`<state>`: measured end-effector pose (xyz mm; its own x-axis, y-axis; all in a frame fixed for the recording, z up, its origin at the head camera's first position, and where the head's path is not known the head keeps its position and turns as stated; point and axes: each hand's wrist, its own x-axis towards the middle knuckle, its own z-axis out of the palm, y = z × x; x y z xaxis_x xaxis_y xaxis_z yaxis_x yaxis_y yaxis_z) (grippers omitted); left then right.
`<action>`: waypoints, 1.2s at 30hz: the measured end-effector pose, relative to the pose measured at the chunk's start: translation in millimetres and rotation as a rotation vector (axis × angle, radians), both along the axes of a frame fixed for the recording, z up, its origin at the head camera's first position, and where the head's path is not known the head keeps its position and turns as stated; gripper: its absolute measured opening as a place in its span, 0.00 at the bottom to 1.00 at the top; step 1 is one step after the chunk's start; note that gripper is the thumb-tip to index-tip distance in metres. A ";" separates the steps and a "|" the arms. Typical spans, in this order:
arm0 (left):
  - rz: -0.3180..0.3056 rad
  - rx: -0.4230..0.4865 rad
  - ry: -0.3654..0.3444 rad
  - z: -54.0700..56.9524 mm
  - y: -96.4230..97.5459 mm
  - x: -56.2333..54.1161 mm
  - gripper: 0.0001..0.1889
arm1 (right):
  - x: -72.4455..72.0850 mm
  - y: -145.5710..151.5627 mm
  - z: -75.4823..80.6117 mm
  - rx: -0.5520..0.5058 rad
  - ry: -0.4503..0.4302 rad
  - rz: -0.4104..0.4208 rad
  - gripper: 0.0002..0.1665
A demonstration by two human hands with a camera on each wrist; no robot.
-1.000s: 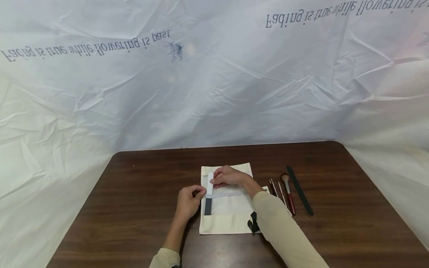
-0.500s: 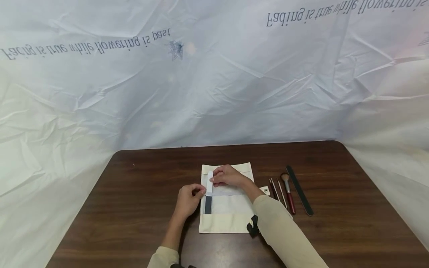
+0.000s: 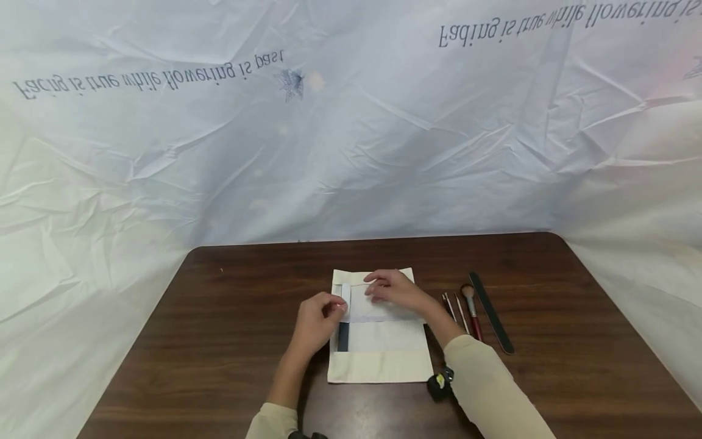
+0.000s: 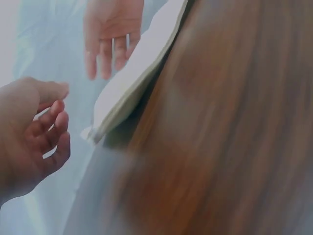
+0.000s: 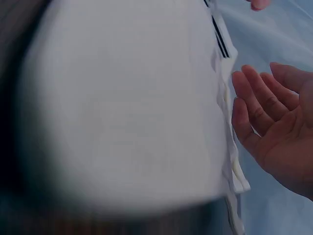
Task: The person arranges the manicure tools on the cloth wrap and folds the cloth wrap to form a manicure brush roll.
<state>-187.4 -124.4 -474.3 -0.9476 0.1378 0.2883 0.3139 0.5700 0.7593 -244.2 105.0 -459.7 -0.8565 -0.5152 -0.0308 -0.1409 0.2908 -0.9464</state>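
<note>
A cream fabric pouch [image 3: 381, 367] lies unfolded on the table, with a clear-looking pocket across its middle. Along its left side sits a narrow flat strip [image 3: 343, 337], white at the top and dark at the bottom; its exact kind cannot be told. My left hand [image 3: 318, 320] hovers at the strip's upper part, thumb and fingers loosely curved. In the left wrist view that left hand [image 4: 34, 132] holds nothing. Over the pouch's upper right my right hand [image 3: 396, 289] is relaxed; its bent fingers [image 5: 266, 105] grip nothing in the right wrist view.
Right of the pouch lie several slim tools [image 3: 462, 312], a brush [image 3: 471, 303] with a red handle, and a long dark file-like strip [image 3: 491, 314]. The brown table [image 3: 219, 341] extends around, with a pale printed sheet [image 3: 351, 152] hanging behind.
My right hand has left the white part of the strip and moved right. My left hand has shifted slightly right, its fingertips now over the strip.
</note>
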 end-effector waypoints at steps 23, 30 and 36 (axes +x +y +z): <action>-0.062 -0.134 -0.084 -23.7 13.2 -1.4 0.05 | 45.4 189.0 8.7 0.345 0.041 -0.487 0.22; -0.068 -0.126 -0.121 -25.1 14.6 -2.6 0.03 | 53.9 196.4 1.7 0.529 -0.002 -0.535 0.23; -0.059 -0.102 -0.119 -25.7 14.7 -2.4 0.03 | 56.7 194.1 5.4 0.622 -0.068 -0.571 0.25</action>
